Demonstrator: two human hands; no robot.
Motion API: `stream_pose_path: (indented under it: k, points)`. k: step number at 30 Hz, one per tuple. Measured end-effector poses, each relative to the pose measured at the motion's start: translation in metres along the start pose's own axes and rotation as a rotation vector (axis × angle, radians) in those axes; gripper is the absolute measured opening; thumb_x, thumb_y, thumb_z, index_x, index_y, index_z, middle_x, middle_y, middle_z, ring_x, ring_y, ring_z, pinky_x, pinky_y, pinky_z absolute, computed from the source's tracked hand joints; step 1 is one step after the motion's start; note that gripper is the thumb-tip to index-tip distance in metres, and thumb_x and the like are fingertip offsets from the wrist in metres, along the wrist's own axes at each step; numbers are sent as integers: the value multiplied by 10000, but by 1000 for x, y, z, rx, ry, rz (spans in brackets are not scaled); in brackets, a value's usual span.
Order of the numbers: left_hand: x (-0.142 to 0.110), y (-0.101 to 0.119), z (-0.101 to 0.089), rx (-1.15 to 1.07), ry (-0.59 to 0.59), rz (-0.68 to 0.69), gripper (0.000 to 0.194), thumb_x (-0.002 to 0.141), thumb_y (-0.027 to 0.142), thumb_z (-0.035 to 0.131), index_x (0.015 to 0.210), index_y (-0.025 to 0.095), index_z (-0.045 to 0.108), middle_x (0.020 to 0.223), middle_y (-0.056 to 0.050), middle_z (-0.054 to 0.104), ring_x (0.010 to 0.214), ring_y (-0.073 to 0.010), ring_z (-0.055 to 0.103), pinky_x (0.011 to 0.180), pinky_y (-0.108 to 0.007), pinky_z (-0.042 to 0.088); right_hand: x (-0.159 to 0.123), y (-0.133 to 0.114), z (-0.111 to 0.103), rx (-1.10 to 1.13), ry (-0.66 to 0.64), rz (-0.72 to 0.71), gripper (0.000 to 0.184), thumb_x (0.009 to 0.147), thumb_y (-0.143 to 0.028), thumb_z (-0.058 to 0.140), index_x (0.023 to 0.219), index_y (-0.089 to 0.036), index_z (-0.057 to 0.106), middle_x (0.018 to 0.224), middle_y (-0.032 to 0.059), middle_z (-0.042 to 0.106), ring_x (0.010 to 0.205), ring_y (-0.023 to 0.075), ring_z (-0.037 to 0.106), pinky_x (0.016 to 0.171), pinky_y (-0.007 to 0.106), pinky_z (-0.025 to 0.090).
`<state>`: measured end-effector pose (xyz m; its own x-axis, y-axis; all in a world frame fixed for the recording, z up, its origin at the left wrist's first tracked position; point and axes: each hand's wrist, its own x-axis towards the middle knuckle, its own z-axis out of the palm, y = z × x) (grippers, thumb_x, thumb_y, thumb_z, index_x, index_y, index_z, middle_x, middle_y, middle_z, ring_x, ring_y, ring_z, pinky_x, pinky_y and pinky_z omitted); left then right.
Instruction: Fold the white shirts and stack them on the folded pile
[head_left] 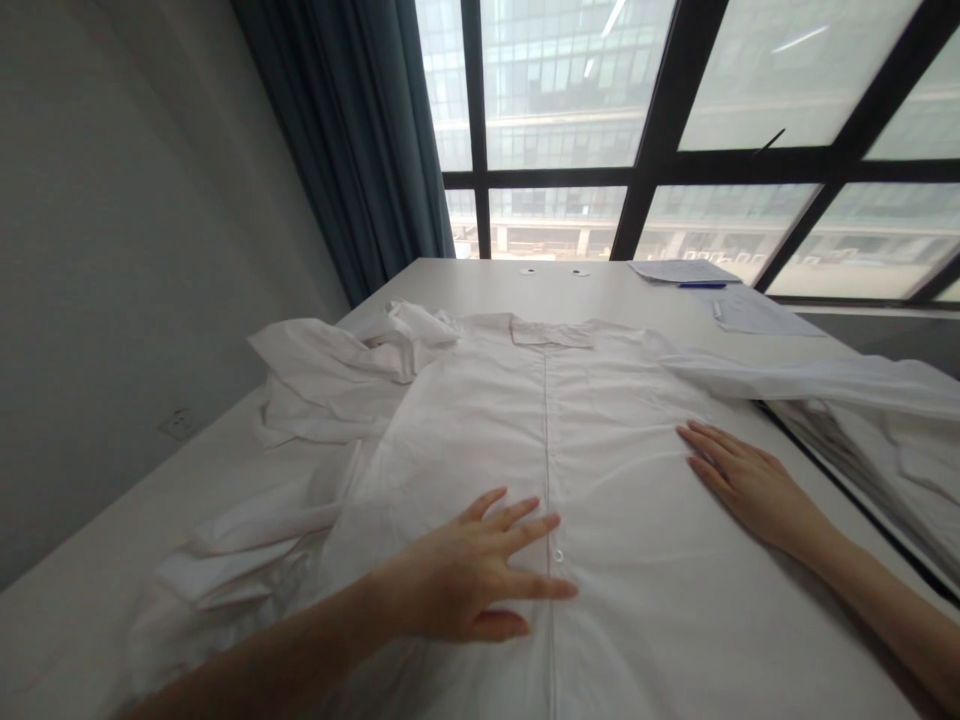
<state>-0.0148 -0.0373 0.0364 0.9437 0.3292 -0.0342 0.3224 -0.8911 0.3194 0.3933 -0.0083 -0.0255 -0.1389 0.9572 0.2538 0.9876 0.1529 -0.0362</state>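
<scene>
A white buttoned garment, like a lab coat (615,480), lies spread face up with its collar toward the window. My left hand (480,570) rests flat on its front, fingers spread, the fingertips crossing the button placket close to a small button (559,556). Farther to the right, my right hand (735,475) lies palm down on the coat's other half, its fingers stretched out toward the middle. Neither hand grasps the cloth. The coat's right sleeve (810,378) reaches out past the table's edge. On the left its other sleeve (255,530) lies crumpled.
Bunched white cloth (337,370) sits left of the collar. Papers (765,310) and a blue pen (702,286) lie at the far right of the white table (480,285). More folded white cloth (900,450) is at right, beyond a dark edge. A dark curtain (360,130) hangs beside the window.
</scene>
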Motion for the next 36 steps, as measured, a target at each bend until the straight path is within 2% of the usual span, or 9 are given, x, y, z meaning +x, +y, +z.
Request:
stream_pose_path:
  k: [5, 8, 12, 16, 21, 25, 28, 32, 36]
  points:
    - [-3, -2, -10, -22, -40, -30, 543, 922, 485, 537, 1438, 403, 391, 1549, -51, 335, 1411, -310, 325, 1145, -551, 216, 0, 0, 0, 4, 28, -13, 561, 956, -492, 269, 1357, -203, 534, 1414, 81, 534, 1310, 255, 478, 1069, 455, 402]
    - [-10, -24, -16, 51, -19, -169, 566, 952, 442, 497, 1482, 342, 326, 1544, -77, 340, 1419, -292, 312, 1132, -530, 268, 1, 0, 0, 0, 35, -19, 556, 961, -482, 273, 1353, -190, 539, 1409, 87, 538, 1303, 256, 485, 1057, 450, 415]
    - [-35, -87, -31, 261, 253, -442, 413, 966, 394, 449, 1357, 281, 517, 1575, -76, 272, 1439, -294, 259, 1137, -488, 287, 1, 0, 2, -1, 60, -31, 549, 961, -469, 282, 1339, -176, 551, 1399, 99, 546, 1283, 262, 505, 1046, 451, 426]
    - [-72, -152, -46, 330, 579, -721, 385, 910, 292, 453, 1244, 162, 595, 1528, -122, 335, 1422, -326, 267, 1154, -511, 248, 0, 1, 6, 9, 93, -34, 537, 955, -466, 291, 1322, -183, 563, 1384, 104, 560, 1273, 266, 515, 1049, 458, 422]
    - [-92, -194, -52, -45, 886, -901, 433, 825, 249, 494, 1235, 126, 560, 1367, -145, 524, 1280, -276, 483, 1108, -457, 356, 0, 5, 13, -1, 102, -26, 547, 953, -480, 285, 1326, -188, 558, 1373, 100, 570, 1270, 268, 517, 1053, 474, 411]
    - [-77, -206, -70, -359, 1161, -953, 387, 804, 196, 522, 1185, 152, 573, 1269, -103, 600, 1170, -227, 572, 982, -362, 482, 0, 5, 13, -4, 107, -41, 555, 957, -477, 278, 1323, -172, 563, 1376, 105, 567, 1274, 263, 512, 1058, 462, 404]
    - [-64, -211, -93, -566, 1331, -1076, 274, 859, 175, 496, 1123, 137, 559, 1112, -71, 631, 1024, -198, 615, 846, -320, 539, 0, 3, 12, -7, 102, -30, 554, 955, -479, 278, 1321, -180, 567, 1373, 103, 570, 1261, 270, 525, 1026, 471, 431]
    - [-55, -215, -120, -858, 1274, -1174, 132, 971, 186, 353, 953, 112, 462, 839, -39, 588, 800, -137, 610, 746, -305, 555, 0, 2, 10, -9, 97, -31, 551, 958, -484, 281, 1332, -190, 556, 1385, 95, 560, 1274, 263, 513, 1038, 467, 420]
    - [-55, -215, -134, -991, 1223, -1148, 245, 1022, 205, 205, 842, 161, 365, 778, -28, 563, 768, -96, 601, 764, -262, 546, 1, 0, 10, -18, 95, -36, 554, 965, -479, 267, 1327, -181, 562, 1383, 90, 563, 1278, 257, 509, 1039, 468, 419]
